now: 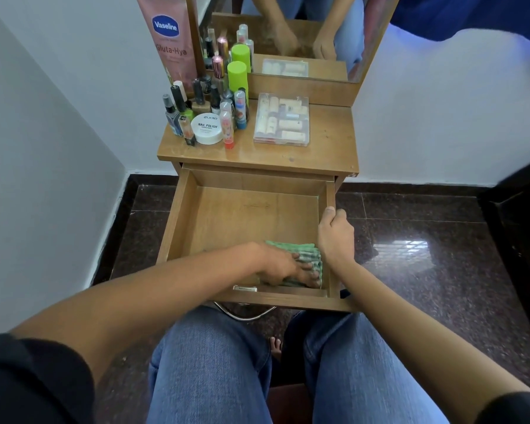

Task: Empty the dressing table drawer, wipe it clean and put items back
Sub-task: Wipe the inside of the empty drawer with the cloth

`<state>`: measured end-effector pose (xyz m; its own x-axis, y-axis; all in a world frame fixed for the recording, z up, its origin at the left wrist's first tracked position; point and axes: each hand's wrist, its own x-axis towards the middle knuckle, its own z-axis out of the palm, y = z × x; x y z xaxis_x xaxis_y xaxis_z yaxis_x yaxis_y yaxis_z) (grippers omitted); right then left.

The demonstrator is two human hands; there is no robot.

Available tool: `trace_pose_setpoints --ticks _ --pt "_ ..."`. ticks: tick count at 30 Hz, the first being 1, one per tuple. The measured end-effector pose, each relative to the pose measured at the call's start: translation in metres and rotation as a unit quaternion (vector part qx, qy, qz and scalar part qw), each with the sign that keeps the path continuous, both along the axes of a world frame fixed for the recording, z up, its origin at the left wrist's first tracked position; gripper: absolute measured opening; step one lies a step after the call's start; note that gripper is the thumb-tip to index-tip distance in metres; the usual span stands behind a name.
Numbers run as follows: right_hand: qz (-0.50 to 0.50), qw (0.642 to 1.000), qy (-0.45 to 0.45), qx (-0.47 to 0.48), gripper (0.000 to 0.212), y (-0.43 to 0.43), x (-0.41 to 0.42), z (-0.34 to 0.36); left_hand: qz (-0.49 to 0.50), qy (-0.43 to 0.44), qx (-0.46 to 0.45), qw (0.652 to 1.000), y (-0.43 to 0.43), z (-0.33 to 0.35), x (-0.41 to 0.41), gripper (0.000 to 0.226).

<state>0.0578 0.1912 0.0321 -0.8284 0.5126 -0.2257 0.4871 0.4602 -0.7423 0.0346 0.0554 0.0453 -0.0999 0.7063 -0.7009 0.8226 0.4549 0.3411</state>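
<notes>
The wooden drawer of the dressing table stands pulled out in front of my knees, its floor bare apart from a green cloth in the near right corner. My left hand presses down on that cloth with the fingers spread over it. My right hand grips the drawer's right side wall, thumb on the inside. On the tabletop stand several nail polish bottles, a white nail polish remover tub, a green-capped bottle and a clear plastic box of small items.
A tall Vaseline lotion tube leans at the back left beside the mirror. White walls close in on both sides. Dark polished floor tiles surround the table. A metal handle hangs under the drawer front, above my jeans.
</notes>
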Motion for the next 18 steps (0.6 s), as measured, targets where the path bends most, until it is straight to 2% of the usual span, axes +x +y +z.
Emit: trace_pose_setpoints --ticks 7,11,14,18 --pt "-0.005 1.0 0.001 -0.002 0.046 -0.001 0.0 0.0 -0.061 0.059 0.011 0.996 0.003 0.003 -0.002 0.08" --pt "-0.002 1.0 -0.001 -0.002 0.045 0.0 0.002 0.001 -0.103 0.1 0.051 0.988 -0.008 -0.01 -0.007 0.075" --pt "0.003 1.0 0.002 -0.006 0.045 0.001 0.001 0.002 -0.127 0.087 0.072 0.985 -0.025 -0.01 -0.014 0.077" --pt "0.003 1.0 -0.001 -0.006 0.045 0.001 0.0 -0.001 -0.081 0.063 0.013 0.995 -0.079 -0.001 -0.027 0.075"
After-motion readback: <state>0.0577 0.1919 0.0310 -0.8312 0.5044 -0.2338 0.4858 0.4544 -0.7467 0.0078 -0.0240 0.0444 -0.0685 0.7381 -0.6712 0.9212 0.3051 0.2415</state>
